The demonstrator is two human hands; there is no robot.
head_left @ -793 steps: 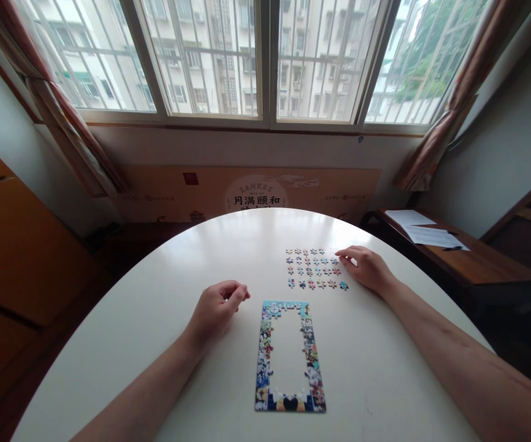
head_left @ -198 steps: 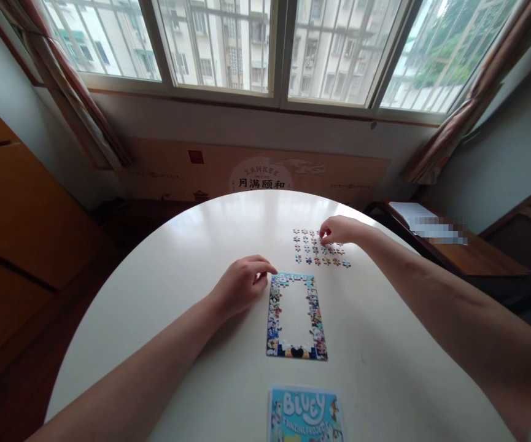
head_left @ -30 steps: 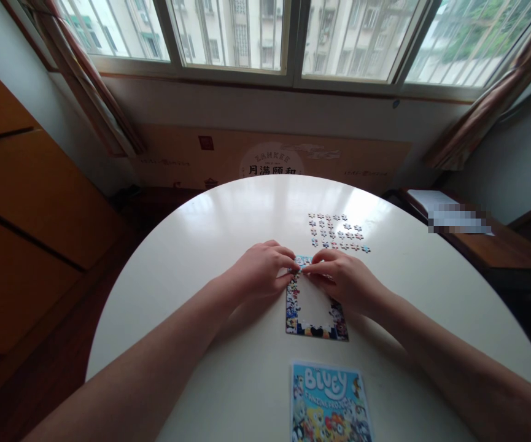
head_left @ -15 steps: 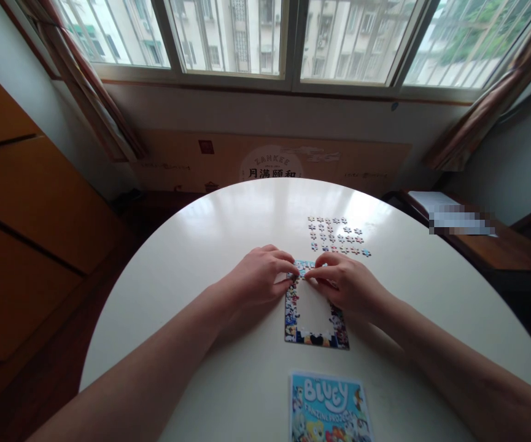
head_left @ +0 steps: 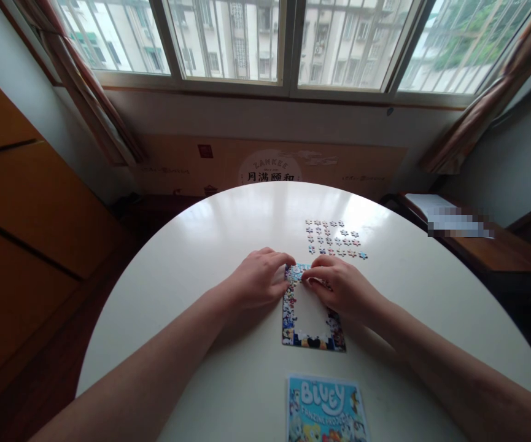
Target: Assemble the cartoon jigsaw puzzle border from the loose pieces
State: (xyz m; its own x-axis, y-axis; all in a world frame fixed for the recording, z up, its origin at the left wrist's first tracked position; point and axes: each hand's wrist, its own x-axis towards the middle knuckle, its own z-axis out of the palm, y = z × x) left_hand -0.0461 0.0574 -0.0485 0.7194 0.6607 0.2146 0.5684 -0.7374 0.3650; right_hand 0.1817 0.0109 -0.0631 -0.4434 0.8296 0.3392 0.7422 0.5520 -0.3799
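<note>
A partly assembled jigsaw puzzle (head_left: 288, 316) lies on the white table, its border joined around a bare white middle. My left hand (head_left: 263, 276) is curled at the puzzle's top left corner, index finger and thumb gripping its edge. Across from it, my right hand (head_left: 336, 282) reaches over the top right part. Its thumb and index finger are pinched at the inner side of the top rows, on a small puzzle piece mostly hidden by the fingertips. Beyond the hands, loose puzzle pieces (head_left: 332, 240) lie spread out in rows.
Nearest me on the round white table (head_left: 168, 264) lies a blue picture card (head_left: 325, 408) lettered "Bluey". A brown side table (head_left: 518, 245) with papers (head_left: 444, 212) stands at the right. Orange-brown cabinets (head_left: 26, 245) stand at the left, windows ahead.
My left fingertips have drawn back slightly left from the puzzle's top inner edge to its corner. The right fingertips stay at the top rows. The whole view has shifted slightly.
</note>
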